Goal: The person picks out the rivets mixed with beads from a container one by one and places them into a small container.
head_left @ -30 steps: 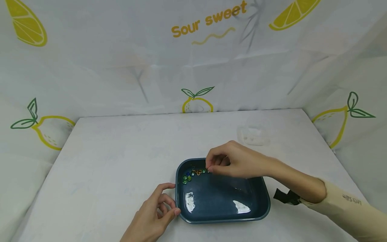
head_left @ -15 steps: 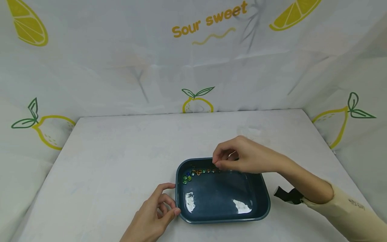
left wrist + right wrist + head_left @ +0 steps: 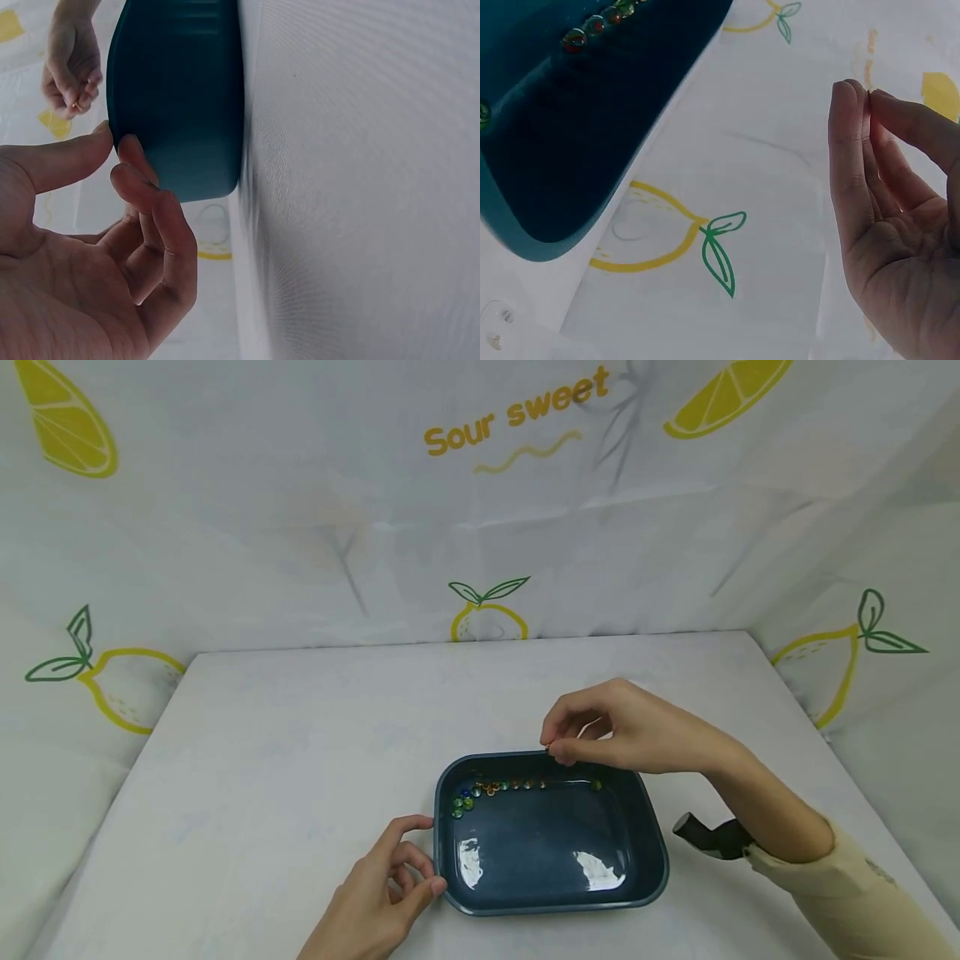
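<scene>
Over the back rim of a dark blue tray (image 3: 540, 860), my right hand (image 3: 630, 731) pinches a tiny amber marble (image 3: 548, 747) between thumb and fingertip. Its fingertips nearly cover the marble in the right wrist view. My left hand (image 3: 378, 889) touches the tray's left side with thumb and index finger, both outside the wall; the other fingers are loosely bent. Inside the tray, a row of glass marbles (image 3: 516, 785) runs along the back, with green marbles (image 3: 458, 808) at its left end. One green marble (image 3: 596, 785) lies apart near the back right corner.
A clear plastic container (image 3: 502, 322) shows at the lower left of the right wrist view; my right hand hides it in the head view. A white cloth with lemon prints (image 3: 487, 618) hangs behind and beside the white table (image 3: 285, 760).
My right hand has risen from inside the tray and moved right and back, to the back rim. More of the marble row and the lone green marble now show. My left hand stays put.
</scene>
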`<control>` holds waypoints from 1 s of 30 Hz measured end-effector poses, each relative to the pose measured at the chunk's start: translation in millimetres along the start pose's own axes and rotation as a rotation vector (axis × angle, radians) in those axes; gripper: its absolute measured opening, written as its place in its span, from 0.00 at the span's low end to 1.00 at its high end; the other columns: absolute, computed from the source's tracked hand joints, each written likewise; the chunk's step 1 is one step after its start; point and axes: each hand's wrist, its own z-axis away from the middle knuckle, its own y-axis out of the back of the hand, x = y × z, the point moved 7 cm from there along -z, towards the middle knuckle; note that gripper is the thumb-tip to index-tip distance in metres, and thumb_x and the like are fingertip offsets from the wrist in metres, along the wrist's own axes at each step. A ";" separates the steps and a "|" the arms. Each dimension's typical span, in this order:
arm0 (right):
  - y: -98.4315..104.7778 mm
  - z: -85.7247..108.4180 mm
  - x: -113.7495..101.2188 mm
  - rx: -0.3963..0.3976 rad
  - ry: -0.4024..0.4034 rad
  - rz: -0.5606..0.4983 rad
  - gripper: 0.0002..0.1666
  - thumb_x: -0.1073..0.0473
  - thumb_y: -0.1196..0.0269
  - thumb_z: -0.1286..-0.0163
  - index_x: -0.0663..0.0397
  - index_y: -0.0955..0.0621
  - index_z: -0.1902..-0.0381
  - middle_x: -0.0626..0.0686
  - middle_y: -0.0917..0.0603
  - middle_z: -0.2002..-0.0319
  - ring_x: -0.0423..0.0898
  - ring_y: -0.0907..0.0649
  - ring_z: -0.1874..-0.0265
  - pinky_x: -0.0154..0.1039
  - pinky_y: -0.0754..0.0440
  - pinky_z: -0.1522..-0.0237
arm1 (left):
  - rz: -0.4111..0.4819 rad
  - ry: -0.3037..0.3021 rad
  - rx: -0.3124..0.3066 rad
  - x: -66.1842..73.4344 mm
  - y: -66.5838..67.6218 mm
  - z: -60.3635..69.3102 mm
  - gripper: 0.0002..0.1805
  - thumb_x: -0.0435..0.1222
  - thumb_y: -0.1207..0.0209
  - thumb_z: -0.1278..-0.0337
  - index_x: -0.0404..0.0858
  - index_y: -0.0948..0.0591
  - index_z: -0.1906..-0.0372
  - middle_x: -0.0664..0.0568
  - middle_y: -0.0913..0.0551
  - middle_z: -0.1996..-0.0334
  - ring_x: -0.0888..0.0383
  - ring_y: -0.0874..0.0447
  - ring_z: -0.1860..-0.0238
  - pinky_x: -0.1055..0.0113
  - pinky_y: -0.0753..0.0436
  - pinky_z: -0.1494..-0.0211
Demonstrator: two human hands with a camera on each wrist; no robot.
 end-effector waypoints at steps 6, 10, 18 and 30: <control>6.7 4.3 5.4 0.020 -0.016 -0.042 0.07 0.61 0.27 0.27 0.50 0.12 0.53 0.50 0.08 0.59 0.43 0.08 0.61 0.40 0.08 0.52 | 0.004 0.001 0.004 -0.4 0.2 0.7 0.37 0.41 0.24 0.37 0.42 0.28 0.27 0.56 0.15 0.64 0.67 0.24 0.74 0.72 0.20 0.69; 11.3 8.2 8.7 0.043 -0.011 -0.062 0.06 0.62 0.27 0.26 0.51 0.12 0.53 0.49 0.09 0.59 0.44 0.08 0.61 0.39 0.08 0.52 | 0.006 -0.007 0.002 0.3 0.5 0.6 0.37 0.42 0.24 0.36 0.43 0.28 0.27 0.56 0.15 0.64 0.67 0.24 0.74 0.72 0.20 0.69; 24.0 17.8 13.9 0.116 0.019 -0.063 0.08 0.64 0.29 0.25 0.46 0.12 0.53 0.48 0.10 0.59 0.44 0.08 0.62 0.40 0.08 0.54 | 0.006 -0.022 -0.003 0.7 1.2 0.3 0.36 0.43 0.25 0.35 0.43 0.28 0.27 0.57 0.15 0.64 0.68 0.24 0.74 0.72 0.20 0.68; 43.4 29.0 19.4 0.273 0.015 -0.043 0.10 0.68 0.29 0.26 0.48 0.11 0.53 0.50 0.10 0.61 0.45 0.09 0.64 0.37 0.08 0.56 | 0.004 -0.016 -0.001 0.2 1.2 1.0 0.36 0.43 0.25 0.35 0.43 0.28 0.27 0.57 0.15 0.64 0.67 0.23 0.74 0.72 0.20 0.67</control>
